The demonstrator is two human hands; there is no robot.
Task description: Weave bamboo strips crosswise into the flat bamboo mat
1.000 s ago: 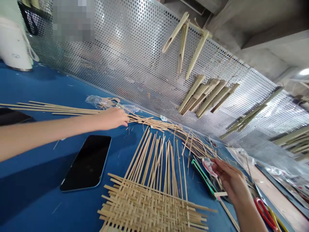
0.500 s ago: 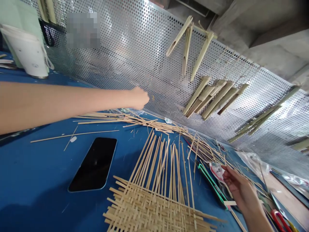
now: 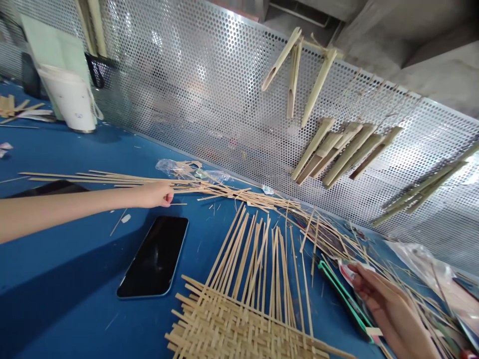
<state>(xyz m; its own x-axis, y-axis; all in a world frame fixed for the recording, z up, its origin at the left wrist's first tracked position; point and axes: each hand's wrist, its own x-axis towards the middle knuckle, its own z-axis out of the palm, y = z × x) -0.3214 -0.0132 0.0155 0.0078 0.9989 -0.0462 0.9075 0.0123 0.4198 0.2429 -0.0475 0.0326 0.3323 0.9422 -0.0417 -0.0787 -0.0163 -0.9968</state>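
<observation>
A woven bamboo mat (image 3: 239,326) lies at the bottom centre, its loose strips fanning away from me. My left hand (image 3: 159,195) is closed, fingers pinched at the near side of the strip pile, beyond the phone. The end of a thin bamboo strip (image 3: 179,204) sticks out to the right of its fingers. On the right, my right hand (image 3: 381,294) is loosely open, fingers stretched toward a small clear wrapper with red print (image 3: 348,271). Close beside it lies a green and black utility knife (image 3: 346,299). Part of the right palm is turned from view.
A black phone (image 3: 154,257) lies left of the mat. Loose bamboo strips (image 3: 239,196) spread along the back of the blue table (image 3: 56,284). A white cup (image 3: 73,102) stands at far left. Bamboo pieces (image 3: 348,154) hang on the perforated metal screen (image 3: 209,104).
My left hand has come down and left from above the strip pile to the thin strip on the table. My right hand stays near the wrapper. The view has shifted slightly left.
</observation>
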